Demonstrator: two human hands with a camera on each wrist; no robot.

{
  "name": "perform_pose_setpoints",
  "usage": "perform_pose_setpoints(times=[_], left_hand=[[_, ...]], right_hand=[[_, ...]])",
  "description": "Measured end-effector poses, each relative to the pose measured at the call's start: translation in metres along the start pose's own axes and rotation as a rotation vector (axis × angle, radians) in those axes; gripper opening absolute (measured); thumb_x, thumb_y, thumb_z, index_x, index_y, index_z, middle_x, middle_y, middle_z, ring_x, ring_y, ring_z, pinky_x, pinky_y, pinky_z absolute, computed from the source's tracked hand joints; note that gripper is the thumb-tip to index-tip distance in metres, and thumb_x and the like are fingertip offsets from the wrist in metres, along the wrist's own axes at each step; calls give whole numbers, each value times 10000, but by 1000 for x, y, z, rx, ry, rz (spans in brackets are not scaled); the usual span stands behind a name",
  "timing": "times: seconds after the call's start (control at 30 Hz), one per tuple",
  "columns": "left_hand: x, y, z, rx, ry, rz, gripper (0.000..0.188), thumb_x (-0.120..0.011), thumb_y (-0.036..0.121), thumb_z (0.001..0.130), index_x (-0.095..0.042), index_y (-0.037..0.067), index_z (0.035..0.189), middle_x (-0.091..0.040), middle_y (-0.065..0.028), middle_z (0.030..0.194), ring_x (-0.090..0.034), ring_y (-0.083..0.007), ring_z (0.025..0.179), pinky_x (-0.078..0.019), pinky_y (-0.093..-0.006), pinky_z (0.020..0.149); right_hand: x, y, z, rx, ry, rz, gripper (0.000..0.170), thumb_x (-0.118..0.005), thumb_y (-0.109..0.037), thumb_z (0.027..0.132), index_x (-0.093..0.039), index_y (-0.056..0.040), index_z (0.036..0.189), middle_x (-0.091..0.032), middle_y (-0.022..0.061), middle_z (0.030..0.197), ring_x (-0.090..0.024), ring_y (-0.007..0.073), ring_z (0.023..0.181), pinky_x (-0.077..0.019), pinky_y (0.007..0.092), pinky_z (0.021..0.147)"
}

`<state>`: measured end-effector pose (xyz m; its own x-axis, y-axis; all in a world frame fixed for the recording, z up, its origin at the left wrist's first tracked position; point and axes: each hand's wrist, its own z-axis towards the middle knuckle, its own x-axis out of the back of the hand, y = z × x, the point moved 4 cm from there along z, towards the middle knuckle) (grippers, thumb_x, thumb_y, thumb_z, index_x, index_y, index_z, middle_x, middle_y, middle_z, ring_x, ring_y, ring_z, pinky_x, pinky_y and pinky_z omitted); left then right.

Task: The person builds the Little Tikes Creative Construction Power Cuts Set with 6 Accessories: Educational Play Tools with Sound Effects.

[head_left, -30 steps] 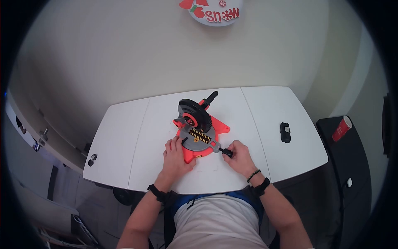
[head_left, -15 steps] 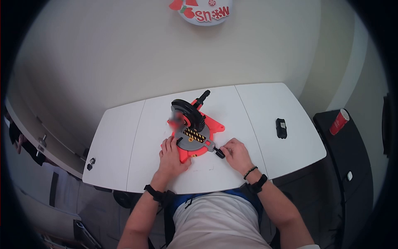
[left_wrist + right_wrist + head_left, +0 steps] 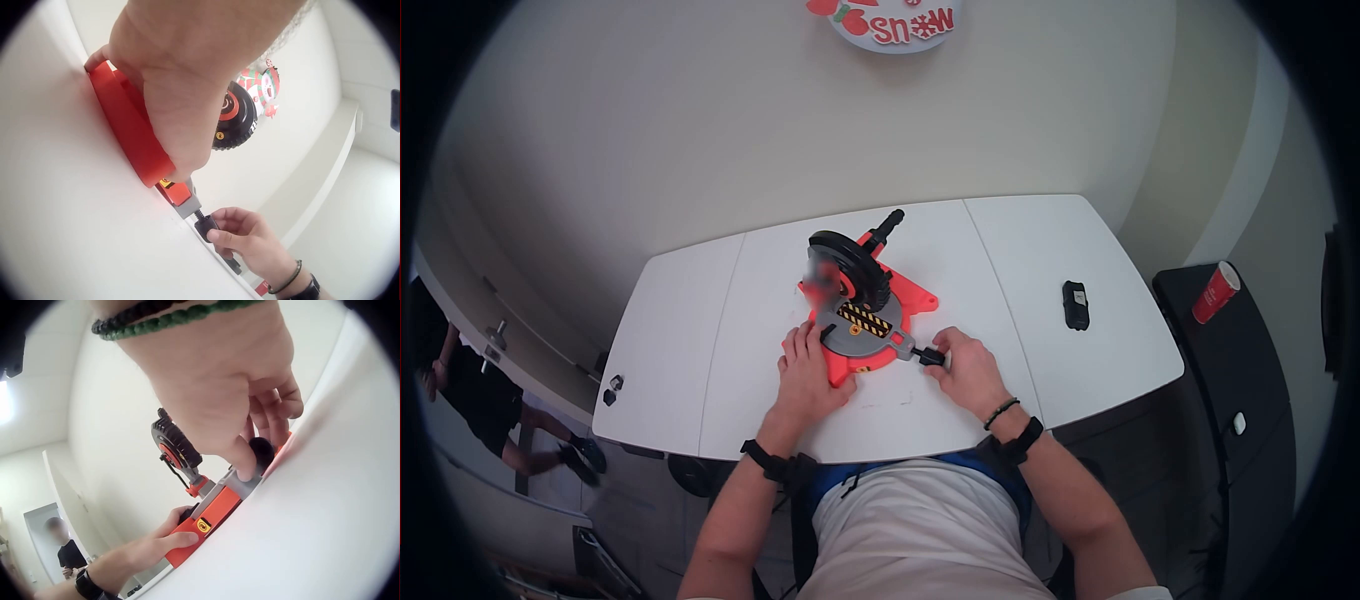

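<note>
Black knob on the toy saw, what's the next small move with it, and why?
Probably a small twist with the right hand, though the direction isn't clear: it pinches the black knob, and a ridged shaft shows between the knob and the grey arm. The left hand holds the red base, which should brace it.

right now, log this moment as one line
left hand: grips saw base | right hand: pinches black knob | saw: on table
</note>
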<state>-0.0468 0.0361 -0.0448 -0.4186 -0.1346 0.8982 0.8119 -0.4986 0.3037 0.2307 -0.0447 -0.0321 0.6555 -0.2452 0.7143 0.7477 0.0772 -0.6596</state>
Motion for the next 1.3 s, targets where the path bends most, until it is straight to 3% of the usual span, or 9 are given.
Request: perform_pose_setpoints(times=[0.27,0.33,0.43,0.57,0.63,0.73,0.87,1.03,1.3], left_hand=[[5,2,0,25,-40,-13,1028,-834,390,807,-311,-12,1595,-341,-276,1655,-292,-496,1562,-362,-681,1195],[3,1,0,20,-37,-10,1026,-833,390,807,-311,-7,1596,-338,-276,1657,-293,-498,1561,-364,-682,1193],[5,3,0,15,-41,-19,1023,-831,390,809,-311,-9,1594,-338,-279,1656,-297,-500,1558,-363,-684,1194],[1,0,1,19,-38,-11,1022,-832,390,810,-311,-13,1591,-338,-286,1653,-300,-509,1553,-364,-691,1191],[0,-2,1,-2,-8,-6,1025,-814,411,782,-335,-14,1583,-352,-285,1632,-317,-504,1541,-403,-708,1131],[-1,-2,0,-8,2,-6,1027,-818,413,781,-336,-16,1580,-351,-287,1632,-322,-507,1537,-406,-711,1126],[0,-2,0,-12,0,-5,1027,-822,415,783,-338,-16,1579,-353,-288,1630,-330,-510,1532,-408,-717,1120],[0,-1,0,-19,7,3,1029,-829,421,786,-338,-15,1579,-357,-287,1630,-337,-511,1530,-419,-709,1117],[4,3,1,5,-34,0,1031,-841,393,805,-310,-19,1587,-344,-295,1643,-308,-522,1541,-392,-696,1169]], right_hand=[[-8,7,2,17,26,-80,261,-792,-262,975,-796,-42,1114,-735,159,1068,-736,361,973,-581,493,835],[-7,1,-1,-22,-94,-87,318,-783,-299,978,-754,-56,1182,-715,145,1106,-731,395,1004,-586,517,867],[-2,-10,-7,54,-46,-108,418,-816,-298,953,-692,-63,1276,-714,135,1114,-731,383,1030,-587,520,863],[-5,2,0,-12,-114,-75,512,-848,-282,918,-632,-68,1330,-714,128,1129,-728,372,1045,-592,511,860],[2,-5,1,72,-41,-154,386,-862,-273,897,-687,-49,1158,-727,116,1089,-735,379,991,-590,495,834],[6,-9,-1,116,25,-171,324,-840,-267,911,-724,-53,1126,-719,115,1049,-733,375,953,-591,499,815],[2,-2,1,98,42,-152,297,-822,-288,930,-754,-57,1104,-710,112,1014,-729,373,921,-591,502,802],[-5,-1,1,52,-12,-133,368,-808,-295,957,-702,-58,1218,-735,135,1069,-739,386,969,-586,510,810],[1,-3,0,79,-83,-164,375,-845,-264,918,-634,-70,1160,-746,136,1083,-740,378,1009,-575,507,820]])
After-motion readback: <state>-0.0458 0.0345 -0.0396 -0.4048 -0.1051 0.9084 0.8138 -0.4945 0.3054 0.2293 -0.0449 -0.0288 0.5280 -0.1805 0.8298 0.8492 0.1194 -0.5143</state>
